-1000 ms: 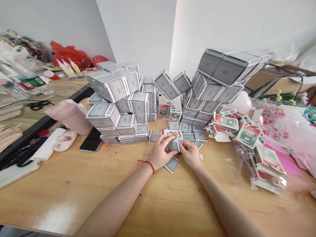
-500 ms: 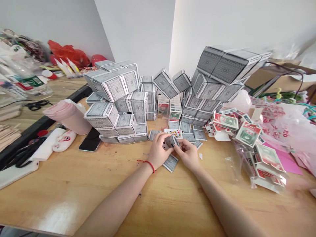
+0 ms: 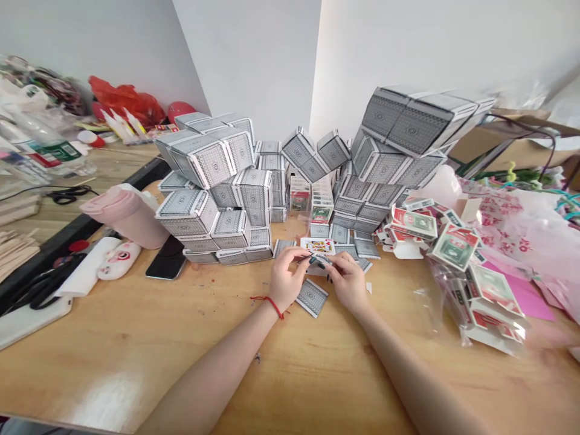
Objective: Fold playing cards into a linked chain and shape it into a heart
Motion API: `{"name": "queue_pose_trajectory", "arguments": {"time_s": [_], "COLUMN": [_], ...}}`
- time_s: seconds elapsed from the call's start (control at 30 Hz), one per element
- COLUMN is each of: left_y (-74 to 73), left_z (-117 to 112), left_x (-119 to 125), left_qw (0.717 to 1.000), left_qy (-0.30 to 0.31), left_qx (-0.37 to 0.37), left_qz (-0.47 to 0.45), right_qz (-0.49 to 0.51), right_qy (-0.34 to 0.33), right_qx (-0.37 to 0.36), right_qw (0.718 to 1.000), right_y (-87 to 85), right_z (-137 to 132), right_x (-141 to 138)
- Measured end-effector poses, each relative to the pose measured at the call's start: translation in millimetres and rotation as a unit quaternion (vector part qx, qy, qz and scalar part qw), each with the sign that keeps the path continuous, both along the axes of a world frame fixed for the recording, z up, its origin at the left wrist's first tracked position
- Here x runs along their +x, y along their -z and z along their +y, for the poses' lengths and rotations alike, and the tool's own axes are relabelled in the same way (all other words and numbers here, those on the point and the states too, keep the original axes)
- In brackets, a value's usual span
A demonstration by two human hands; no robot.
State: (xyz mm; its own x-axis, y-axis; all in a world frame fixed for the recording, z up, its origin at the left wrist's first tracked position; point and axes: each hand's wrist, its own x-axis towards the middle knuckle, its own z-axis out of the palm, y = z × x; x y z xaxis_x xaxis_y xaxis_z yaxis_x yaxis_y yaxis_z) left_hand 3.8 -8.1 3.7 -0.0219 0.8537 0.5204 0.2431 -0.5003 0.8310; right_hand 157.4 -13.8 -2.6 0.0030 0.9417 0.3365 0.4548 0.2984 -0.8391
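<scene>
Between pinched fingers (image 3: 293, 253) of left hand (image 3: 284, 284) and right hand (image 3: 353, 284): playing card (image 3: 323, 258), nearly edge-on, gripped above worktop (image 3: 206, 338). Just beyond: face-up court card (image 3: 318, 244). Nearer: loose card (image 3: 312, 297), grey back up. Farther out, on both sides: stacked card-patterned blocks (image 3: 230, 225).

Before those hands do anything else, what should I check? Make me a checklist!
1. Left hand pinching the held card: ok.
2. Right hand pinching it too: ok.
3. Held card's shape neat: cannot tell, fingers hide much of it.
4. Nearest loose card lying patterned side up: ok.
5. Phone away from both hands: ok, over to the left.
6. No scraps by the right hand: not ok, a white scrap lies beside it.
</scene>
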Motion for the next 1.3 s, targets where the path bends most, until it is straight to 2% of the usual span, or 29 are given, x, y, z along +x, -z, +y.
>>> {"name": "queue_pose_trajectory", "arguments": {"time_s": [0.33, 0.57, 0.8, 0.97, 1.07, 1.13, 1.23, 1.3], "left_y": [-0.3, -1.0, -6.0, -9.4, -5.2, -1.4, 2.1, 2.8], "left_z": [3, 4, 3, 0, -1, 0, 1, 1], "left_x": [-6, -5, -2, 0, 2, 3, 4, 3], "left_qw": [0.999, 0.998, 0.996, 0.992, 0.990, 0.986, 0.982, 0.981], "left_qy": [0.019, 0.027, 0.065, 0.093, 0.087, 0.088, 0.101, 0.107], "left_qx": [-0.025, -0.059, -0.058, -0.078, -0.115, -0.136, -0.159, -0.159], "left_qz": [-0.009, -0.022, -0.008, 0.020, 0.008, -0.023, -0.015, 0.022], "right_qz": [-0.022, -0.073, -0.124, -0.144, -0.121, -0.073, 0.030, 0.060], "right_qy": [-0.008, -0.008, -0.056, -0.057, -0.038, -0.032, -0.087, -0.133], "right_qx": [0.031, 0.066, 0.042, 0.035, -0.001, -0.053, -0.141, -0.159], "right_qw": [0.999, 0.995, 0.990, 0.987, 0.992, 0.995, 0.986, 0.976], "right_y": [-0.2, 1.6, 2.4, 1.2, 2.6, 3.0, 0.7, -1.7], "right_z": [-4, -6, -5, -7, -6, -6, -6, -8], "right_x": [-2, -4, -7, -8, -7, -6, -6, -7]}}
